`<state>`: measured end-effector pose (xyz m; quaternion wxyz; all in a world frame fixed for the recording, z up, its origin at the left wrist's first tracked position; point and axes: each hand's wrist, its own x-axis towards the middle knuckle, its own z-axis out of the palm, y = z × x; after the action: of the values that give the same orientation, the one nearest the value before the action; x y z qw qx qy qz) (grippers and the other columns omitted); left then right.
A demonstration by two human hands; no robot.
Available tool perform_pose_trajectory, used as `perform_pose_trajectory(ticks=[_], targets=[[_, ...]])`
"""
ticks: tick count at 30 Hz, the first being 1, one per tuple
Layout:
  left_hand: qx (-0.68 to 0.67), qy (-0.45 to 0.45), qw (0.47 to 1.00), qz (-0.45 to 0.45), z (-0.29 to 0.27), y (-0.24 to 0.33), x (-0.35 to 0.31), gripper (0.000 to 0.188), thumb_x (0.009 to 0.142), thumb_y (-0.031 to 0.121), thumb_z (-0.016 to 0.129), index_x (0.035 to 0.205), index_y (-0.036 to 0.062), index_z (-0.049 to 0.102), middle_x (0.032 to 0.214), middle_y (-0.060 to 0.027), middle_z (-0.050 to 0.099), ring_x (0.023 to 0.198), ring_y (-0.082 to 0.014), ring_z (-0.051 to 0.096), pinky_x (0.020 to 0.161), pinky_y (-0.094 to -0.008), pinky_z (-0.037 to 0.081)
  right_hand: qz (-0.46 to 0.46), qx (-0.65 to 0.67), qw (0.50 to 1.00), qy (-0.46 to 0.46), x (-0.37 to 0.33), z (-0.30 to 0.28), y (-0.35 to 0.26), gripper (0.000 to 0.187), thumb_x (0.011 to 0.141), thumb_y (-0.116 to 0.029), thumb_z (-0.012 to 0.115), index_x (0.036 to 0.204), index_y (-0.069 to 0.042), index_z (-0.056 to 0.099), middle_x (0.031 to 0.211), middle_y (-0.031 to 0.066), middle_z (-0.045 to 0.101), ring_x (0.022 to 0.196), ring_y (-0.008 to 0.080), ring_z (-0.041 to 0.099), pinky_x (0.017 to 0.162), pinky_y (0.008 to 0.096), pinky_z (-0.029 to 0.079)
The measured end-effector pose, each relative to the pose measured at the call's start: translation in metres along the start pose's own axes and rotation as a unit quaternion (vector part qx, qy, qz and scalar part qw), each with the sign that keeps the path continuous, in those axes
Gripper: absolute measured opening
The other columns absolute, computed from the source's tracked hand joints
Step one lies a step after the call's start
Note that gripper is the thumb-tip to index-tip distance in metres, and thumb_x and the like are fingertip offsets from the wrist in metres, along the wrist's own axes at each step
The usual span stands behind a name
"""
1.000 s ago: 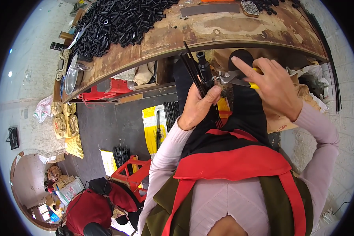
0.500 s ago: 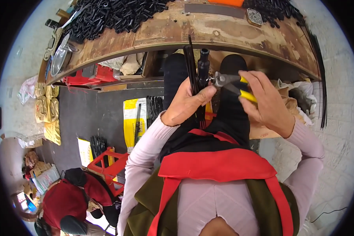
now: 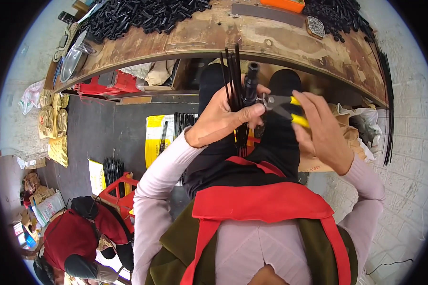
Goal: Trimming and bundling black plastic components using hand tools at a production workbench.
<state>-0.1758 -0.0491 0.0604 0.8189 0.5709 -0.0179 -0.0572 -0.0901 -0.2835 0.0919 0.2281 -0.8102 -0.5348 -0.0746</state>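
Above my lap, my left hand (image 3: 222, 119) is closed around several thin black rods (image 3: 232, 76) and a thicker black stepped tube (image 3: 251, 84), all standing roughly upright. Its thumb presses near the lower part of the tube. With my right hand (image 3: 322, 127) I grip pliers (image 3: 272, 101) by their yellow handles, which are spread apart. The plier jaws point left and meet the side of the tube by my left thumb. What exactly lies between the jaws is too small to make out.
A wooden bench (image 3: 199, 38) spans the far side, bearing a heap of short black tubes (image 3: 142, 16), a tin of small metal pieces (image 3: 315, 27) and an orange tray (image 3: 284, 4). At lower left a person in dark red (image 3: 71, 237) sits beside a red crate (image 3: 121, 192).
Both hands stay together at the tube. The tube and rods have shifted slightly right and tilted a little. Fingers of my left hand now show beyond the plier jaws.
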Motion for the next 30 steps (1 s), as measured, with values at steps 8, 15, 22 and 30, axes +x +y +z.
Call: perform_pose_trajectory(ticks=[8, 15, 22, 30], targets=[[0.033, -0.104, 0.994, 0.008, -0.004, 0.001, -0.001, 0.036, 0.088, 0.01, 0.069, 0.122, 0.0021, 0.059, 0.092, 0.002, 0.061, 0.079, -0.0032, 0.053, 0.068, -0.0193, 0.044, 0.369, 0.58, 0.552, -0.472, 0.019, -0.038, -0.002, 0.053, 0.085, -0.005, 0.064, 0.132, 0.001, 0.041, 0.091, 0.0124, 0.062, 0.065, 0.0183, 0.064, 0.054, 0.0323, 0.048], [0.04, -0.047, 0.998, 0.022, -0.005, -0.003, 0.002, 0.034, 0.091, 0.019, 0.069, 0.118, 0.0019, 0.06, 0.084, 0.004, 0.057, 0.073, -0.0031, 0.047, 0.064, -0.0195, 0.04, 0.02, 0.089, 0.987, -0.129, 0.006, -0.029, -0.004, 0.04, 0.086, -0.004, 0.06, 0.122, 0.002, 0.044, 0.083, 0.0127, 0.06, 0.072, 0.0194, 0.064, 0.063, 0.0349, 0.05], [0.015, -0.099, 0.994, 0.033, -0.009, -0.011, 0.005, 0.031, 0.091, 0.02, 0.068, 0.115, 0.0017, 0.061, 0.083, 0.0035, 0.057, 0.074, -0.0028, 0.049, 0.062, -0.0178, 0.038, 0.37, 0.632, 0.513, -0.447, 0.008, -0.019, 0.006, 0.044, 0.085, -0.015, 0.064, 0.12, 0.001, 0.042, 0.076, 0.0104, 0.059, 0.045, 0.0164, 0.055, 0.045, 0.0233, 0.045], [0.032, -0.053, 0.998, 0.024, -0.011, -0.007, 0.003, 0.031, 0.09, 0.018, 0.069, 0.115, 0.0012, 0.061, 0.085, 0.0031, 0.055, 0.072, -0.0034, 0.048, 0.062, -0.0191, 0.039, 0.248, 0.314, 0.865, -0.303, 0.019, -0.036, -0.008, 0.04, 0.087, -0.009, 0.062, 0.124, 0.0, 0.048, 0.082, 0.012, 0.062, 0.071, 0.0196, 0.065, 0.061, 0.0327, 0.049]])
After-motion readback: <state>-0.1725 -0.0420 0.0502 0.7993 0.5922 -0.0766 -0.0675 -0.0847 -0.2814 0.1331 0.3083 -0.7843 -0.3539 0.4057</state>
